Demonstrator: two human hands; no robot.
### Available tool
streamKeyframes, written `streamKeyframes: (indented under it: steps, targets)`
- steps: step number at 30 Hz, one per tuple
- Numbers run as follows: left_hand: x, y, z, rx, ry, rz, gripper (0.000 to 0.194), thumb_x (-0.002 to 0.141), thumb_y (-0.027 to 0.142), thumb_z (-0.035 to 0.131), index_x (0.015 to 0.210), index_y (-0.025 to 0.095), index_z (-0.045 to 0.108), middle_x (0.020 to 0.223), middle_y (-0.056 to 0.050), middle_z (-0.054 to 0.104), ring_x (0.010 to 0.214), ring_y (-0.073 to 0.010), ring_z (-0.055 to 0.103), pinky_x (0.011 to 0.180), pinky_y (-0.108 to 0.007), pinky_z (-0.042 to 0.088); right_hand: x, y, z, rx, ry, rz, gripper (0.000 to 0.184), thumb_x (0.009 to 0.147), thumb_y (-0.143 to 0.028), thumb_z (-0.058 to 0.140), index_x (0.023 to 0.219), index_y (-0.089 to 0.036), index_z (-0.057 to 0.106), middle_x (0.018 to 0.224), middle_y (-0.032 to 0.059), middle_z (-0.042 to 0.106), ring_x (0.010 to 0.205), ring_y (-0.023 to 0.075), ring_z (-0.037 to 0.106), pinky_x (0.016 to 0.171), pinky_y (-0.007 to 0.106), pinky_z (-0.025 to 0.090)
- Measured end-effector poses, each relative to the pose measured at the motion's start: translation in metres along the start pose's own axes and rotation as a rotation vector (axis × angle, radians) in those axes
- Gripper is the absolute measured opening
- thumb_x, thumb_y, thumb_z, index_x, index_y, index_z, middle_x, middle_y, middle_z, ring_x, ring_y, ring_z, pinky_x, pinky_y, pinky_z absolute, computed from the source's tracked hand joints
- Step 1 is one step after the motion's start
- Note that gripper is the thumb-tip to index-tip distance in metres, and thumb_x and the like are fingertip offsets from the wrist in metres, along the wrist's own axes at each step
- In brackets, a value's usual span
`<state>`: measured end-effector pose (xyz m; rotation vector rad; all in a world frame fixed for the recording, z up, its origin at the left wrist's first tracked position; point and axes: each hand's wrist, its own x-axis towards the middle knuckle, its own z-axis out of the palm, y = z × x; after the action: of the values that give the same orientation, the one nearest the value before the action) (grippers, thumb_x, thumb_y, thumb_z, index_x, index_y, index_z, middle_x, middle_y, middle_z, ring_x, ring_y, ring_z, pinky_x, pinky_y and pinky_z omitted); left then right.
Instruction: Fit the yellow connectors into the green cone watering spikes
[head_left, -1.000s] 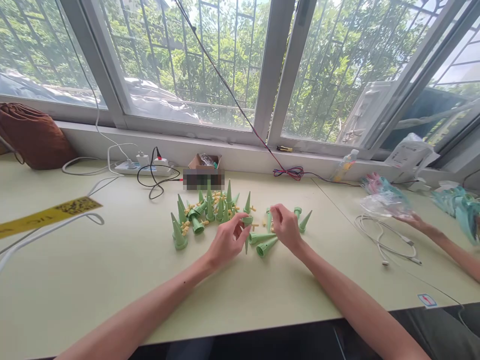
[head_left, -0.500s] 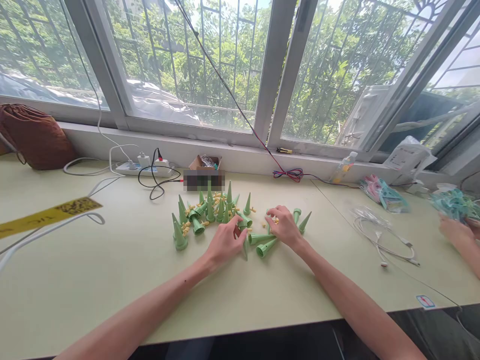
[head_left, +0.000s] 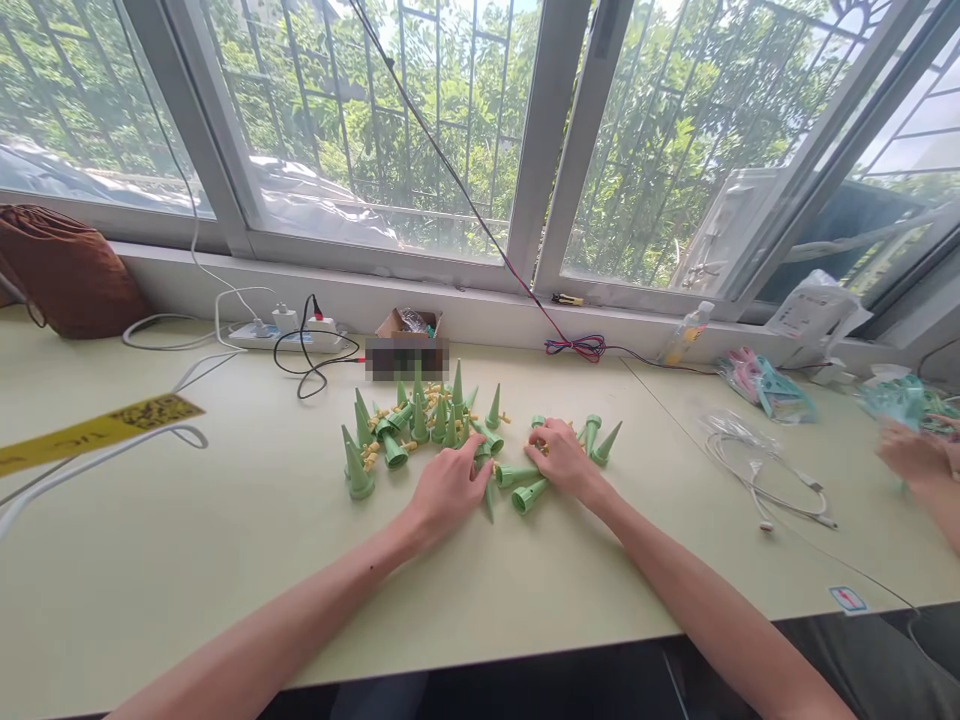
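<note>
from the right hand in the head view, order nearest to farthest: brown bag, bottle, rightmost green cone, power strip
1. Rightmost green cone: just right of the right hand
2. Bottle: back right
3. Power strip: back left
4. Brown bag: far left

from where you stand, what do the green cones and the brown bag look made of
Green cones: probably moulded plastic, satin finish; smooth, evenly coloured, with hollow ends. Brown bag: likely fabric, matte; its mouth gathers in soft folds, though thin leather is possible.
</note>
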<state>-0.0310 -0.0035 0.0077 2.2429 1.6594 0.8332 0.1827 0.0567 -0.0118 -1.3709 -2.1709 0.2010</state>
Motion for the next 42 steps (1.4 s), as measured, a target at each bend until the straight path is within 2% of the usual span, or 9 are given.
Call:
streamKeyframes:
  steps: [4, 7, 13, 16, 24, 31, 36, 42]
  targets:
    - [0.000, 0.001, -0.001, 0.028, 0.034, 0.021, 0.026, 0.094, 0.031, 0.047, 0.114, 0.019, 0.058, 0.054, 0.005, 0.055, 0.050, -0.0165, 0.054, 0.054, -0.024, 0.033, 0.000, 0.000, 0.001, 0.011, 0.009, -0.002, 0.009, 0.086, -0.015, 0.061, 0.078, -0.016, 0.065, 0.079, 0.0045, 0.055, 0.083, 0.0210, 0.054, 0.081, 0.035, 0.042]
    - [0.001, 0.001, -0.002, 0.009, 0.085, 0.044, 0.023, 0.096, 0.033, 0.045, 0.109, 0.020, 0.058, 0.053, 0.006, 0.052, 0.048, -0.0146, 0.050, 0.055, -0.024, 0.034, 0.000, -0.002, 0.000, 0.044, 0.063, -0.031, 0.010, 0.087, -0.016, 0.059, 0.078, -0.017, 0.064, 0.077, 0.0038, 0.054, 0.082, 0.0212, 0.053, 0.080, 0.035, 0.043]
    - [0.001, -0.002, -0.001, -0.069, 0.187, 0.094, 0.022, 0.098, 0.035, 0.042, 0.102, 0.020, 0.058, 0.053, 0.007, 0.047, 0.047, -0.0119, 0.046, 0.056, -0.023, 0.034, -0.005, -0.018, -0.007, 0.195, 0.211, -0.187, 0.007, 0.092, -0.020, 0.057, 0.089, -0.019, 0.063, 0.085, 0.0043, 0.054, 0.084, 0.0198, 0.056, 0.078, 0.034, 0.046]
    - [0.001, -0.001, 0.000, -0.097, 0.185, 0.121, 0.024, 0.100, 0.037, 0.040, 0.097, 0.020, 0.057, 0.052, 0.007, 0.044, 0.046, -0.0114, 0.044, 0.055, -0.022, 0.033, -0.009, -0.029, -0.011, 0.257, 0.239, -0.305, 0.005, 0.092, -0.020, 0.058, 0.094, -0.020, 0.062, 0.088, 0.0043, 0.054, 0.083, 0.0188, 0.056, 0.077, 0.033, 0.048]
    - [0.000, 0.000, -0.001, -0.179, 0.119, 0.175, 0.029, 0.101, 0.039, 0.035, 0.092, 0.020, 0.055, 0.054, 0.007, 0.044, 0.047, -0.0107, 0.040, 0.054, -0.021, 0.032, -0.015, -0.045, -0.014, 0.314, 0.197, -0.527, 0.006, 0.095, -0.019, 0.053, 0.098, -0.021, 0.059, 0.088, 0.0059, 0.056, 0.083, 0.0192, 0.054, 0.071, 0.033, 0.050]
    - [0.000, -0.002, 0.002, -0.241, 0.119, 0.175, 0.027, 0.101, 0.038, 0.038, 0.088, 0.020, 0.053, 0.057, 0.007, 0.043, 0.050, -0.0093, 0.037, 0.056, -0.020, 0.031, -0.017, -0.046, -0.012, 0.348, 0.174, -0.571, 0.008, 0.095, -0.016, 0.052, 0.100, -0.021, 0.057, 0.090, 0.0067, 0.060, 0.084, 0.0190, 0.055, 0.072, 0.033, 0.051]
    - [0.001, -0.002, 0.004, -0.301, 0.117, 0.209, 0.031, 0.102, 0.035, 0.037, 0.079, 0.019, 0.051, 0.059, 0.006, 0.042, 0.051, -0.0089, 0.032, 0.055, -0.021, 0.030, -0.018, -0.045, -0.010, 0.353, 0.151, -0.561, 0.012, 0.095, -0.016, 0.052, 0.104, -0.021, 0.057, 0.089, 0.0066, 0.061, 0.084, 0.0192, 0.056, 0.073, 0.033, 0.050]
    - [0.000, -0.001, 0.003, -0.318, 0.147, 0.225, 0.031, 0.101, 0.033, 0.038, 0.078, 0.018, 0.052, 0.059, 0.006, 0.043, 0.050, -0.0085, 0.031, 0.054, -0.020, 0.030, -0.019, -0.042, -0.005, 0.359, 0.151, -0.556, 0.015, 0.096, -0.018, 0.053, 0.110, -0.022, 0.057, 0.087, 0.0056, 0.061, 0.081, 0.0184, 0.056, 0.072, 0.032, 0.050]
